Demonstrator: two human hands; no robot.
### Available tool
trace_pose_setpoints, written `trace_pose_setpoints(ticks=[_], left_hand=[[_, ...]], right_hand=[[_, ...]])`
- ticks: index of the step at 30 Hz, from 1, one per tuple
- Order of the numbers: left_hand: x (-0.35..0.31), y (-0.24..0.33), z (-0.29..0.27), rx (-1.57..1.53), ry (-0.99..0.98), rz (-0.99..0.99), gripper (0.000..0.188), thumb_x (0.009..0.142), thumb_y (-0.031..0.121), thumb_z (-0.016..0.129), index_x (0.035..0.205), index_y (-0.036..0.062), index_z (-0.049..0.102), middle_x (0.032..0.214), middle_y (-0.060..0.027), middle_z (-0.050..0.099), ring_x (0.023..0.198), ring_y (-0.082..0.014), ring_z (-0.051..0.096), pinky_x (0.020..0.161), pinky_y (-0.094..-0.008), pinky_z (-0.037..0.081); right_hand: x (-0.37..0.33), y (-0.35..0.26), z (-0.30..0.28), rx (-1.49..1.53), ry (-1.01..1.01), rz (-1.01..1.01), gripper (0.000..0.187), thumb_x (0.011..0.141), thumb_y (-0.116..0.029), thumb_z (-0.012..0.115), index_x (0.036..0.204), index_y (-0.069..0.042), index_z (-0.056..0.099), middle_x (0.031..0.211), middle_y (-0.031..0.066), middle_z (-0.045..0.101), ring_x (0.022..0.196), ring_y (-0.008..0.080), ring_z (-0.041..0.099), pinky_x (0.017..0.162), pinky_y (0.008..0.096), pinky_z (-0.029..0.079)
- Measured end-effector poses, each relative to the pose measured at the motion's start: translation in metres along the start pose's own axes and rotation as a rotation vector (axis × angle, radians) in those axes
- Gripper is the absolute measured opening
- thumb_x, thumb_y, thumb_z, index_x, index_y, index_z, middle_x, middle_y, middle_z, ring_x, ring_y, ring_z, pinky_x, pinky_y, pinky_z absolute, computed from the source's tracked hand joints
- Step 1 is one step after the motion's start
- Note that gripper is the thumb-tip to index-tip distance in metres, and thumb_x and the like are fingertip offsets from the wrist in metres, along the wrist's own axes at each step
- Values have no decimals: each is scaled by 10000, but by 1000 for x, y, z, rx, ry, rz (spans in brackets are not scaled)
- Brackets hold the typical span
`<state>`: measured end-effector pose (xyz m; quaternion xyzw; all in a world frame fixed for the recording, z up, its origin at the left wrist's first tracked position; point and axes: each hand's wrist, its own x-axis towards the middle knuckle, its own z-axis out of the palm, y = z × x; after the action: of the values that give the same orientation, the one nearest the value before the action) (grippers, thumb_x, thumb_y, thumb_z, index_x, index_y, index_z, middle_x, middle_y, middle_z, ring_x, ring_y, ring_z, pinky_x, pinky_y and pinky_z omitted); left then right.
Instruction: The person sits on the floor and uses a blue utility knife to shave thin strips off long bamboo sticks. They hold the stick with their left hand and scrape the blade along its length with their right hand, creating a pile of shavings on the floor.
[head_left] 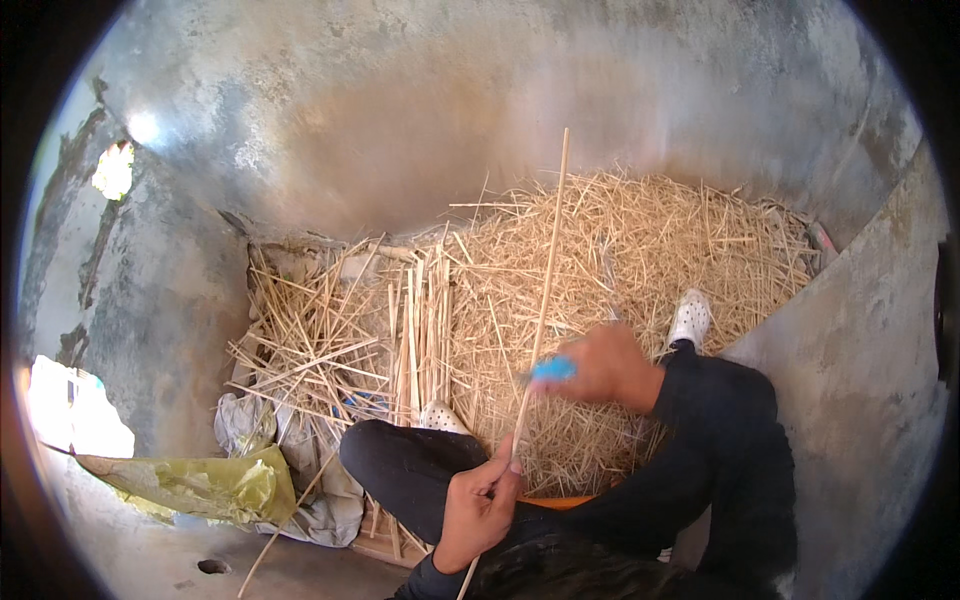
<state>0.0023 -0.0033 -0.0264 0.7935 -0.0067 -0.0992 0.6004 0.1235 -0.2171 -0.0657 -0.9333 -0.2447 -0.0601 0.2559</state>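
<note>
A long, thin bamboo stick (553,240) slants up and away from my lap, its far end rising above the shavings. My left hand (480,508) is closed around its lower part, thumb laid along it, close to my left knee. Farther up, my right hand (612,370) is closed on a blue-handled knife (553,369), which meets the stick at its middle. Motion blurs this hand, and the blade barely shows as a small grey patch across the stick.
Pale shavings (640,250) are heaped before me, against the grey wall (430,110). To the left lie a neat row of split sticks (420,320) and a loose pile of sticks (310,340). Crumpled sacking (330,495) and a yellow-green sheet (200,485) sit nearer. My white clogs (690,318) rest among the shavings.
</note>
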Motion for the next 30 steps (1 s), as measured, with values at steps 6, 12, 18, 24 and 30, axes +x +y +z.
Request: trace_pose_setpoints(ticks=[6, 12, 18, 24, 30], left_hand=[[6, 12, -12, 456, 55, 247, 339, 841, -12, 580, 1174, -78, 588, 653, -222, 522, 520, -135, 552, 529, -279, 445], [2, 8, -12, 350, 70, 200, 333, 891, -2, 552, 1217, -69, 562, 588, -69, 366, 573, -31, 403, 510, -227, 372], [-4, 8, -13, 328, 34, 161, 294, 896, 4, 556, 1166, -110, 572, 591, -65, 384, 589, -36, 409, 530, -219, 381], [-5, 2, -15, 373, 43, 252, 307, 842, -34, 573, 1143, -92, 600, 643, -237, 518, 492, -215, 548, 524, -278, 442], [-9, 17, -10, 378, 13, 215, 332, 850, -48, 569, 1179, -96, 579, 602, -172, 508, 568, -56, 503, 556, -222, 426]], right_hand=[[17, 19, 2, -75, 110, -7, 779, 754, -803, 469, 509, -80, 621, 424, 111, 515, 410, 268, 571, 443, 389, 455], [-1, -14, 9, -67, 27, -130, 786, 765, -801, 458, 551, -66, 637, 437, 102, 526, 404, 263, 559, 425, 378, 438], [22, 33, 10, -53, 100, 94, 751, 774, -784, 471, 543, -84, 615, 446, 98, 514, 398, 255, 526, 413, 387, 412], [9, 6, 12, -65, 110, -101, 787, 784, -803, 428, 521, -80, 596, 413, 74, 477, 375, 215, 520, 393, 378, 414], [14, 23, 5, -1, 86, 22, 817, 792, -806, 405, 574, -56, 645, 422, 85, 499, 379, 244, 528, 404, 414, 417]])
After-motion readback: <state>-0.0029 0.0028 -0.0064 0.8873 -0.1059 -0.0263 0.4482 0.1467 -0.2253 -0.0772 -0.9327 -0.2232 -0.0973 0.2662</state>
